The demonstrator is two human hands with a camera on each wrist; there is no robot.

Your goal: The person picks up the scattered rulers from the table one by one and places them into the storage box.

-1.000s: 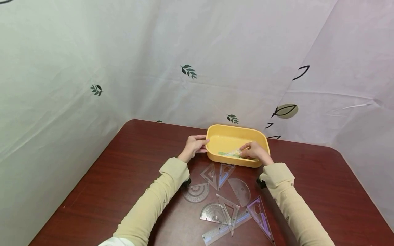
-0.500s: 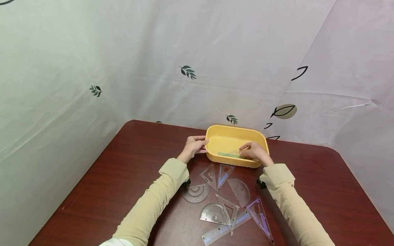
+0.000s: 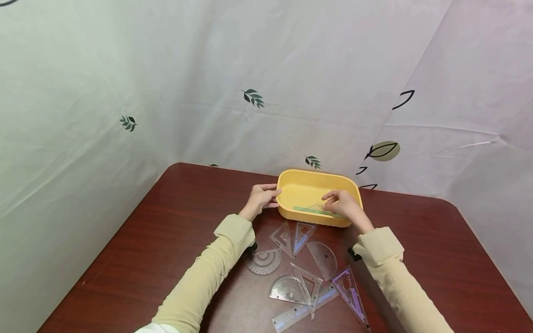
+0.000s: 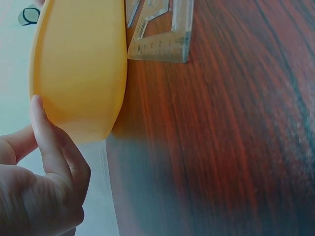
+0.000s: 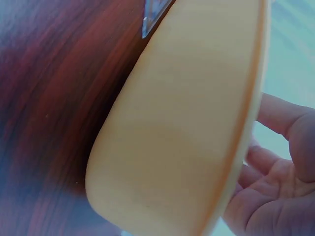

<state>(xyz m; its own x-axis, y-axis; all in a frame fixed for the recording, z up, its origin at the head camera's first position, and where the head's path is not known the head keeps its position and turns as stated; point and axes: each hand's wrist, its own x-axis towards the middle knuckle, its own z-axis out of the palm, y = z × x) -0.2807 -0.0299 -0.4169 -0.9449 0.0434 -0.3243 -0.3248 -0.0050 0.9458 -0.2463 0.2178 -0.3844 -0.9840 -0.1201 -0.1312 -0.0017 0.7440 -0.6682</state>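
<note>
A yellow tray stands near the table's far edge. My left hand pinches its left wall, thumb over the rim and fingers outside; the left wrist view shows this hand at the tray's end. Over the tray's right part is my right hand, its fingers loosely bent with nothing visible between them. Below its fingertips, a clear set square lies on a green ruler inside the tray. In the right wrist view, the tray's outer wall partly hides the right fingers.
In front of the tray lie a clear set square, a blue-marked set square, several protractors and a purple-marked set square. Another set square overlaps a blue-marked ruler. A white patterned cloth hangs behind the table.
My right hand has let go of the clear set square, which now lies flatter in the tray, and has risen slightly. The left hand keeps its hold on the tray.
</note>
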